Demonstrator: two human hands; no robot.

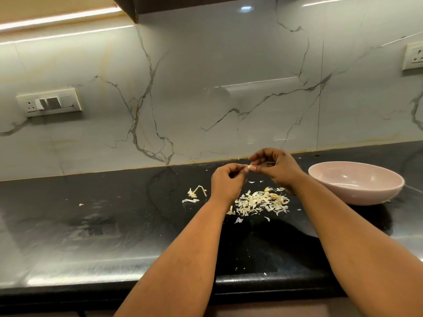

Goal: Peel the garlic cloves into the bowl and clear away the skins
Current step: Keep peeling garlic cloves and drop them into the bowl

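**Garlic clove held between both hands above the skin pile**

Both hands are raised over the dark bench, close together. The left hand and the right hand each pinch one end of a small pale garlic clove, fingers curled in around it. The clove sits between the fingertips, clear of the bench surface and directly above the loose skins.

Container status:
- A pale pink bowl stands on the bench to the right of the hands, near the right forearm but apart from it. The visible inner wall is bare; the floor of the bowl is hidden behind the near rim, so its contents cannot be told.

Items on the bench:
- A pile of garlic skins lies below the hands, between the two forearms. One yellowish piece rests at the right edge of the pile.
- A garlic stem with a few skin flakes lies to the left of the left wrist.
- Single flakes are scattered near the front edge.

A switch plate is mounted on the marbled wall at left.
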